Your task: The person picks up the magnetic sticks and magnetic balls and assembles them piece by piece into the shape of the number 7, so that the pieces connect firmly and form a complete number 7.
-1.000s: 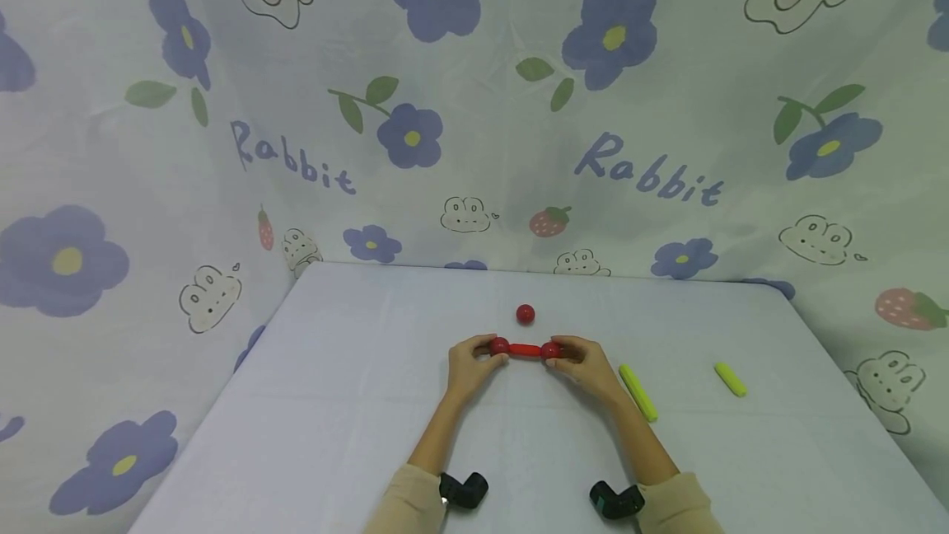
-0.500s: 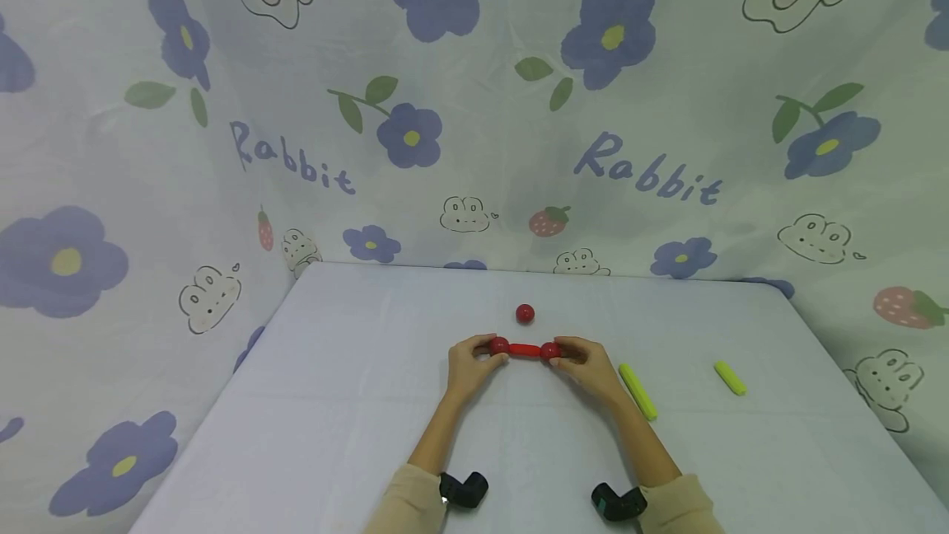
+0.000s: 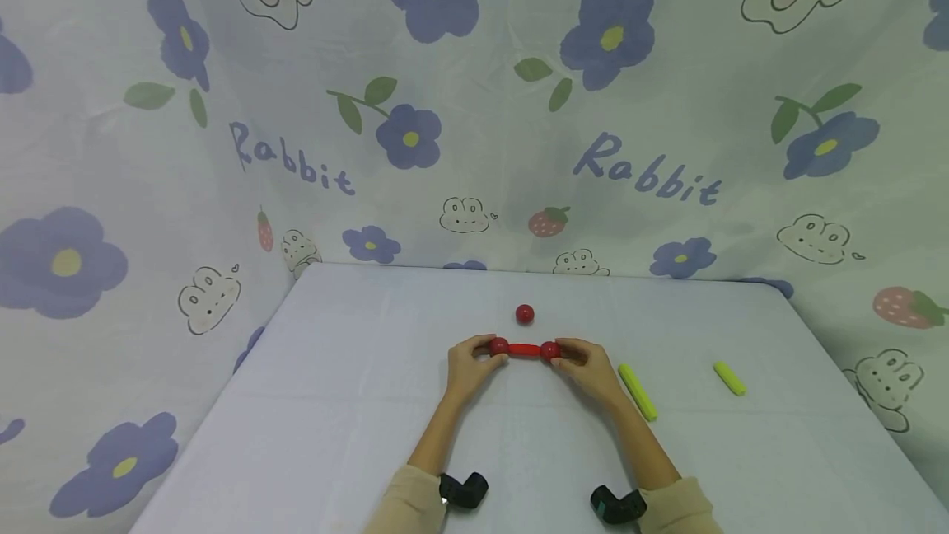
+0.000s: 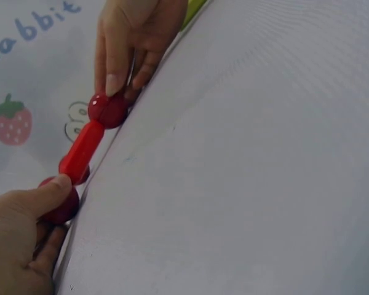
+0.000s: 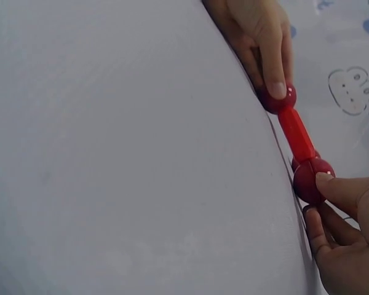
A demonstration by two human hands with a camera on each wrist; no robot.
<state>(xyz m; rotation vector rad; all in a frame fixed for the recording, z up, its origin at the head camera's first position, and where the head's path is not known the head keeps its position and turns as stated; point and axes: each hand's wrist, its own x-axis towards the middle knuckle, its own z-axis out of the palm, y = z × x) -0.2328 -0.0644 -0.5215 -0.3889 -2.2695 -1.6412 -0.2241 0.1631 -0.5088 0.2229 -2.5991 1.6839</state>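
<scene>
Two dark red balls are joined by a bright red rod point(image 3: 525, 350) lying crosswise between my hands. My left hand point(image 3: 470, 367) pinches the left ball point(image 3: 499, 346) between thumb and fingers. At the other end my right hand point(image 3: 587, 367) grips the right ball point(image 3: 549, 351) the same way. Both wrist views show the rod point(image 4: 83, 150) meeting a ball at each end, with thumb tips point(image 5: 323, 178) pressed on the balls. Behind the rod, a third red ball point(image 3: 525, 314) sits loose on the table, partly hidden in the wrist views.
A longer yellow-green stick point(image 3: 638, 392) lies beside my right forearm. Farther right is a shorter yellow-green stick point(image 3: 730, 378). The table point(image 3: 334, 402) has a white cover, and a patterned curtain point(image 3: 474, 105) stands behind it.
</scene>
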